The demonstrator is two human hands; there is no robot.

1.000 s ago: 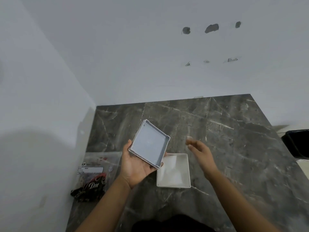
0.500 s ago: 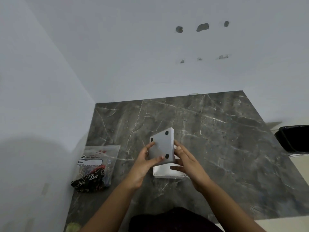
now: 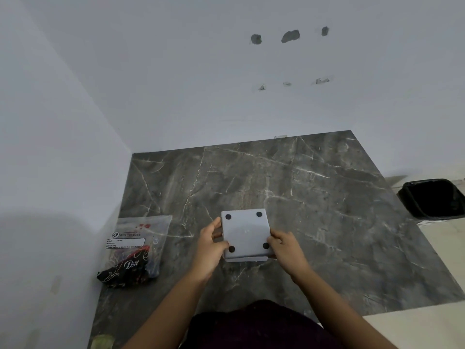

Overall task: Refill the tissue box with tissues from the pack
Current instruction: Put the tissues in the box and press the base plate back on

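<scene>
Head cam looks down at a dark marble counter [image 3: 314, 197] — both hands are on the grey tissue box [image 3: 245, 234], which sits upside down with its four black feet up. Left hand [image 3: 210, 250] grips the left edge, right hand [image 3: 284, 248] pinches the right edge, pressing the bottom panel onto the white part under it. Main risk I'd guess: the panel seats crooked, since the hands push at the sides only and one corner could stay proud. Can't tell what's inside the box, it's closed over. Tissue pack [image 3: 136, 248] lies well apart to the left by the wall — a clear bag with dark stuff in its lower half. Black bin [image 3: 432, 200] sits off the right edge.
</scene>
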